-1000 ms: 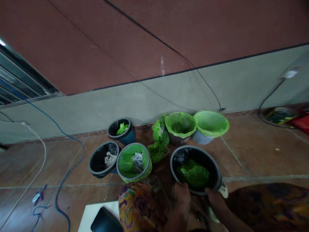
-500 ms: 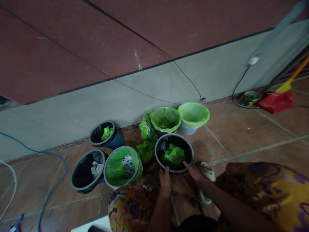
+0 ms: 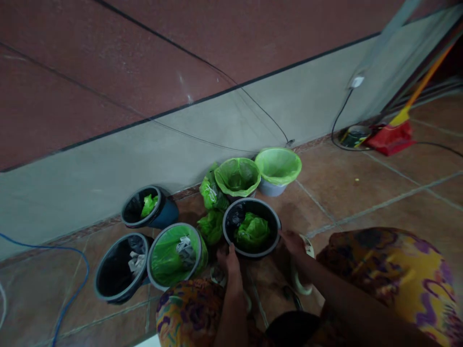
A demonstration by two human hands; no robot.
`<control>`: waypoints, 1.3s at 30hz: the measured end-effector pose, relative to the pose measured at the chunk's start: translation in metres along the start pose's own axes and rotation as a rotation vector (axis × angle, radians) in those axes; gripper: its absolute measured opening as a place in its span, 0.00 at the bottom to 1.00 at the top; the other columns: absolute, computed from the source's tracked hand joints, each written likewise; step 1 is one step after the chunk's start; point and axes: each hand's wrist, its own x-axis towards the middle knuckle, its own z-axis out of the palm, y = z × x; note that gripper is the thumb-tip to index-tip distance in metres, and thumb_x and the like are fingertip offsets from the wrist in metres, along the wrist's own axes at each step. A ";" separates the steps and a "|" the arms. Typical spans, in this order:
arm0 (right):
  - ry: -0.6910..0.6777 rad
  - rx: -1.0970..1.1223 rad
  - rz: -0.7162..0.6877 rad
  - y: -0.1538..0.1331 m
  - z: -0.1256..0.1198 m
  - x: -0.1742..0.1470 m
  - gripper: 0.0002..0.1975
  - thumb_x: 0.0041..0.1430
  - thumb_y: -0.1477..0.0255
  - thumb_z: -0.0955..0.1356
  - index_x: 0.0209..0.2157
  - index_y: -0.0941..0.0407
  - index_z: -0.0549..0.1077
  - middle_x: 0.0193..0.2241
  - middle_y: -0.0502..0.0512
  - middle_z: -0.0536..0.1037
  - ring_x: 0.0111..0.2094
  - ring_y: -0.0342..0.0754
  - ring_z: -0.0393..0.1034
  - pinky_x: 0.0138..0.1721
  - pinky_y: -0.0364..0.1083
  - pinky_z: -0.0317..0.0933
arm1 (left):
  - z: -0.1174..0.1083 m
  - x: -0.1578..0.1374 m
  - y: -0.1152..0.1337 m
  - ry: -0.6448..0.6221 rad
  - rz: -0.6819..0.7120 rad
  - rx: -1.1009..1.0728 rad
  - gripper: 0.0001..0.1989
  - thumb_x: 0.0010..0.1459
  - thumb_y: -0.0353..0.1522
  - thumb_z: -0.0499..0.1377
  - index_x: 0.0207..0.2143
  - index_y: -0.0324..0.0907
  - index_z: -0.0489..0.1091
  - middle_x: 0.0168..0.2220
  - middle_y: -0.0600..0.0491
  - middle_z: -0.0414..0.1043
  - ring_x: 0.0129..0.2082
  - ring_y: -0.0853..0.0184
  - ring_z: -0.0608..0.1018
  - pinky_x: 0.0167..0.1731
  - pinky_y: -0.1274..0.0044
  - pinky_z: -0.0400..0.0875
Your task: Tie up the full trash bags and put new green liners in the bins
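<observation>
A round trash bin (image 3: 252, 254) with a grey rim stands in front of me on the floor. Inside it are a black liner and a crumpled green plastic bag (image 3: 252, 231). My left hand (image 3: 229, 260) grips the bin at its front left, with the thumb by the rim and the other fingers partly hidden below. Against the bin's right side, my right hand (image 3: 293, 242) holds on near the rim. Tied green bags (image 3: 211, 226) lie just left of this bin. Behind it are a bin with a green liner (image 3: 238, 177) and a pale bin with a light green liner (image 3: 278, 166).
To the left stand a green-lined bin (image 3: 170, 262), a black-lined bin (image 3: 117, 270) with white scraps, and a blue bin (image 3: 164, 212). A blue hose (image 3: 81, 284) crosses the floor. A red dustpan (image 3: 392, 137) and a can (image 3: 355, 136) sit by the wall at right.
My hands have moved apart from the bin's front rim to its left and right sides. The view has shifted, so most things sit further left in it.
</observation>
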 end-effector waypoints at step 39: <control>-0.067 -0.749 -0.404 -0.120 -0.025 0.023 0.12 0.60 0.67 0.67 0.33 0.60 0.80 0.31 0.65 0.82 0.37 0.56 0.79 0.33 0.45 0.62 | -0.034 0.037 0.121 -0.281 0.377 0.872 0.13 0.59 0.34 0.56 0.43 0.35 0.71 0.40 0.39 0.79 0.44 0.54 0.81 0.42 0.70 0.70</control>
